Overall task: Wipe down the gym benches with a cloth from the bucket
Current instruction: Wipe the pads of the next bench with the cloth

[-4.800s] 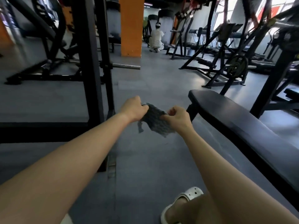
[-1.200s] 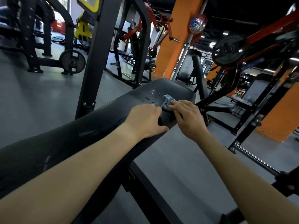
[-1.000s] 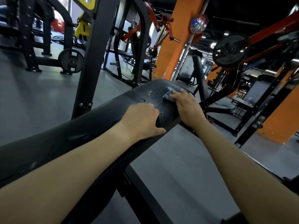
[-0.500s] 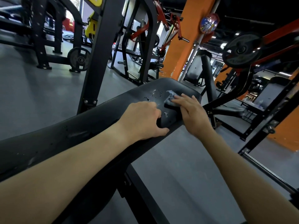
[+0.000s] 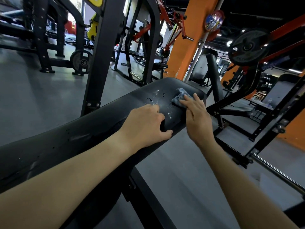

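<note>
Bench surface (image 5: 74, 139), black pad, runs near left to far right. Left hand (image 5: 145, 124) stays braced on it mid-length, fingers bent, thumb at its right edge; that grip holds nothing. Just beyond, water drops (image 5: 156, 98) lie unwiped. Right hand (image 5: 196, 116), fingers straight, grip flat, presses the bunched cloth (image 5: 179, 96) at the far end. Over the last second it has only rubbed to and fro there. Judgement: wiping barely begun; drops and the long near stretch remain.

A single head-worn wide-angle camera looks forward and down, close above the desk (image 5: 92, 129) crossing the frame's middle.
</note>
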`<state>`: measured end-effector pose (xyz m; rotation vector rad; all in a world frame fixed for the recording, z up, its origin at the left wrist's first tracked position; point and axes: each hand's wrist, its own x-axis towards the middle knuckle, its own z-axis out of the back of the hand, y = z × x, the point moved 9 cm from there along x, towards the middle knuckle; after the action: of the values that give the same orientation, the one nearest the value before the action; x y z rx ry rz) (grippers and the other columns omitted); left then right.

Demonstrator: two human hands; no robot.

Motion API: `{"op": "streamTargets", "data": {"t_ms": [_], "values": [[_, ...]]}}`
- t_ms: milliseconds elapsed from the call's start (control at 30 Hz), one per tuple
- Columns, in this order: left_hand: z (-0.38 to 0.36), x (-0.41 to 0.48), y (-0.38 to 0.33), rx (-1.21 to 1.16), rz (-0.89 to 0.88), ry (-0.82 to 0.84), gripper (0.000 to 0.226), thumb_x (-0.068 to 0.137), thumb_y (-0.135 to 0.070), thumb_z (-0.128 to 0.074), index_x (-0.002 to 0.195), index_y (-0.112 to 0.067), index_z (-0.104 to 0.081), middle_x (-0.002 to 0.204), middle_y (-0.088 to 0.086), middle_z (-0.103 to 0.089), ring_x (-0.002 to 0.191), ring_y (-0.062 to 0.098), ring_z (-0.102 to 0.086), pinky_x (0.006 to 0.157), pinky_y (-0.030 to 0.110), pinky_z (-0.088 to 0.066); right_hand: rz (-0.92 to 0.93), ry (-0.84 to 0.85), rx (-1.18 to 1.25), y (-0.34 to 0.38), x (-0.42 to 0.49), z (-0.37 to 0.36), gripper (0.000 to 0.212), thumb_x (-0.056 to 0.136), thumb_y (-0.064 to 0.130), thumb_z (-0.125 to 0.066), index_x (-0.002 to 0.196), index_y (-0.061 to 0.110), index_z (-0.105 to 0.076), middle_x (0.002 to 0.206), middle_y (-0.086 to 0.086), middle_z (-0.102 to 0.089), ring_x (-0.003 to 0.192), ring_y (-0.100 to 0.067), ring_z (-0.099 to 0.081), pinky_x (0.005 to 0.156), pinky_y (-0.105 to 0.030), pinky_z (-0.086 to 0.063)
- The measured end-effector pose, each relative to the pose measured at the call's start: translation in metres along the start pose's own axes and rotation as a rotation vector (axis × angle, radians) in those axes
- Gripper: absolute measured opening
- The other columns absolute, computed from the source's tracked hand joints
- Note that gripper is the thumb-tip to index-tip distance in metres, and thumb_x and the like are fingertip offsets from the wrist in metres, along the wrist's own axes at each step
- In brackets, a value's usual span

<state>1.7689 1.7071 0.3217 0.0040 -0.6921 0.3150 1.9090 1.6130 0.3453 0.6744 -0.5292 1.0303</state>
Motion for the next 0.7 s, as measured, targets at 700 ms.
{"op": "streamTargets", "data": {"t_ms": [700], "values": [[-0.012, -0.042, 0.000, -0.059, -0.007, 0.125, 0.063, 0.100, -0.057, -0.047, 0.144, -0.011, -0.048, 0.156, 0.003, -0.039, 0.142, 0.021, -0.038, 0.117, 0.041, -0.033, 0.092, 0.111, -0.177, 0.013, -0.013, 0.007, 0.045, 0.103, 0.011, -0.038, 0.144, 0.020, -0.053, 0.159, 0.003, -0.040, 0.154, -0.017, -0.020, 0.127, -0.041, -0.013]]}}
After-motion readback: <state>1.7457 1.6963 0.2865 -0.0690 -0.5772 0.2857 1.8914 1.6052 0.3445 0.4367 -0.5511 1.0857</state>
